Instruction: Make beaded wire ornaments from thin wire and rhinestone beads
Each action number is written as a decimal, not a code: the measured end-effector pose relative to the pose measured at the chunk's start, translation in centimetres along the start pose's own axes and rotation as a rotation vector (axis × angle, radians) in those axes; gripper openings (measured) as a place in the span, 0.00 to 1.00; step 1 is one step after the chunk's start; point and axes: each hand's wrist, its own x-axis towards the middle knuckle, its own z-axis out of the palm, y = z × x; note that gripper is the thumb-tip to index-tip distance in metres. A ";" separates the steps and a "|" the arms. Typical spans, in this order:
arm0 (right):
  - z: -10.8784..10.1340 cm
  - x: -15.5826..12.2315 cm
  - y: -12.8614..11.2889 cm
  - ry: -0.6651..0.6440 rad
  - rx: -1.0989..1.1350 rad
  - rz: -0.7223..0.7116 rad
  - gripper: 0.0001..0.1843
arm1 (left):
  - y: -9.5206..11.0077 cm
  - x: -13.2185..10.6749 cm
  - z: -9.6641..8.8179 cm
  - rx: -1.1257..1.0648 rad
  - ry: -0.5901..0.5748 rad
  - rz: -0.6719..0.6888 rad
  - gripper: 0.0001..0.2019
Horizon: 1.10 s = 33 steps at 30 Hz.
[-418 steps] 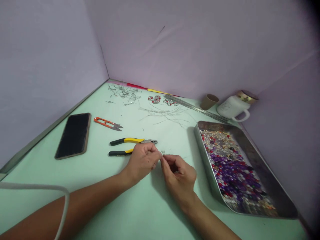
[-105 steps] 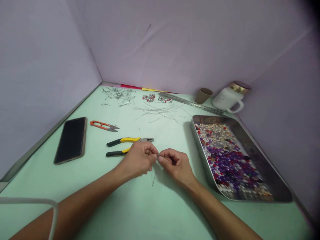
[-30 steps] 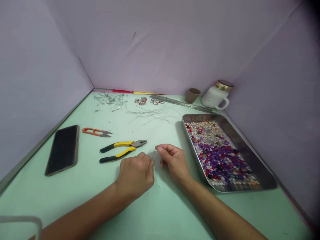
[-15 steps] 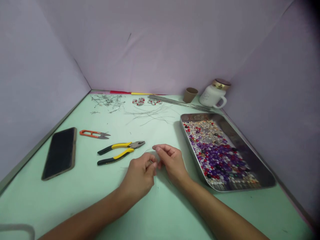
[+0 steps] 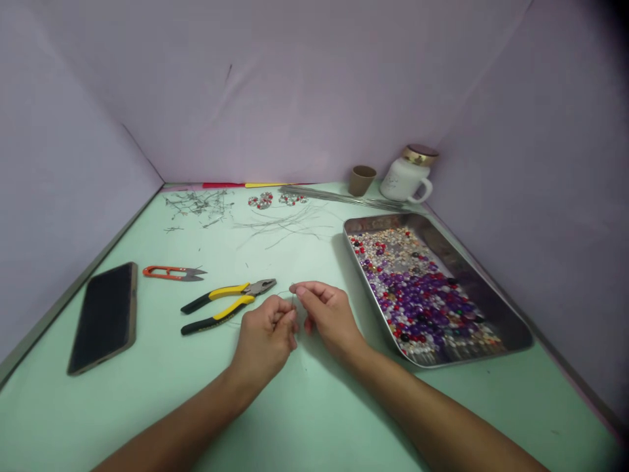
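A thin wire runs between my two hands over the table. My left hand is closed, thumb and fingers pinching the lower part of the wire. Just right of it, my right hand pinches the wire's upper end between thumb and forefinger. The fingertips hide part of the wire, and its ends are too fine to follow. Left of my hands lie combination pliers with yellow and black handles, jaws slightly apart. A metal tray of mixed beads stands beside my right hand.
Orange thread snips and a phone lie left. Behind are wire scraps, beaded pieces, loose wires and a bundle of straight wires. A brown cup and a lidded white mug stand at the back right.
The view has shifted slightly, so most things on the table sit further left. Both hands keep their pinch, and the wire between them now shows more upright.
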 end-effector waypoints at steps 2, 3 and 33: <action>0.0 0.0 0.0 -0.006 0.005 0.001 0.10 | -0.1 0.0 0.0 0.023 0.008 -0.007 0.06; 0.0 0.0 0.0 -0.008 0.004 0.000 0.10 | -0.1 0.1 0.0 0.030 0.015 -0.012 0.06; -0.1 -0.2 -0.1 -0.030 0.036 -0.001 0.12 | -0.3 1.1 0.3 0.252 0.095 0.061 0.09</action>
